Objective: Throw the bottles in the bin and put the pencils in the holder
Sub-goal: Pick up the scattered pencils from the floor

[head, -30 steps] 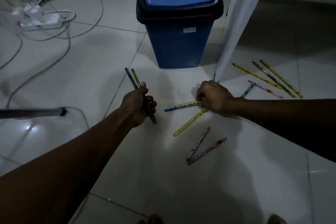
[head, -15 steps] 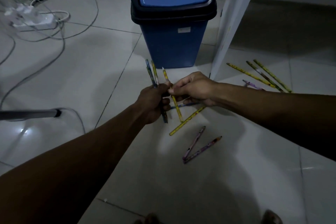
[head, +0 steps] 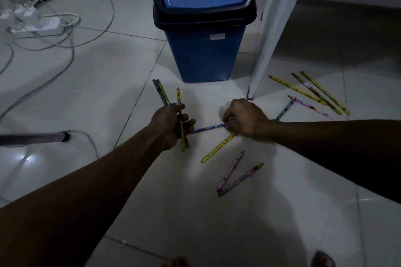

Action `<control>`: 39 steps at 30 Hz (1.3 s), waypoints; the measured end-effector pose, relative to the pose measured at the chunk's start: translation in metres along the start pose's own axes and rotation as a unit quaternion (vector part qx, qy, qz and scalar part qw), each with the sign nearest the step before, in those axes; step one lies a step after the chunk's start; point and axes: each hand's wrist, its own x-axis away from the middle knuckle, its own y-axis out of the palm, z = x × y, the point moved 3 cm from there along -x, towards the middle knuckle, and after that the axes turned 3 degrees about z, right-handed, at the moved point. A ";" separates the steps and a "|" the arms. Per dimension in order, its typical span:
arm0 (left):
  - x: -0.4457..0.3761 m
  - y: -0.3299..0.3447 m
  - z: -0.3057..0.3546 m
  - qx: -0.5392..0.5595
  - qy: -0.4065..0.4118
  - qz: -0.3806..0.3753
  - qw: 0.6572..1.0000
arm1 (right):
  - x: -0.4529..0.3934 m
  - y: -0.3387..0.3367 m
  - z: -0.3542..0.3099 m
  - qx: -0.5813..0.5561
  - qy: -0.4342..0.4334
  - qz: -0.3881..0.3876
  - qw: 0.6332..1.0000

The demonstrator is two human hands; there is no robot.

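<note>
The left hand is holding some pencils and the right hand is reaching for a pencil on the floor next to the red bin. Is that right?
Almost. The bin is blue, not red, as the head view shows. The left hand does hold pencils, and the right hand reaches for a pencil on the floor.

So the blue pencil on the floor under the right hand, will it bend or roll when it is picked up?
The blue pencil looks thin and straight, so it is probably stiff and light. It lies flat on smooth tile, so it may roll or slide under the right hand; pinching near one end should lift it.
</note>
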 end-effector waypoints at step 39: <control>-0.007 0.086 -0.036 -0.558 0.234 -0.067 0.793 | 0.144 0.040 0.013 -0.457 0.499 -0.016 0.736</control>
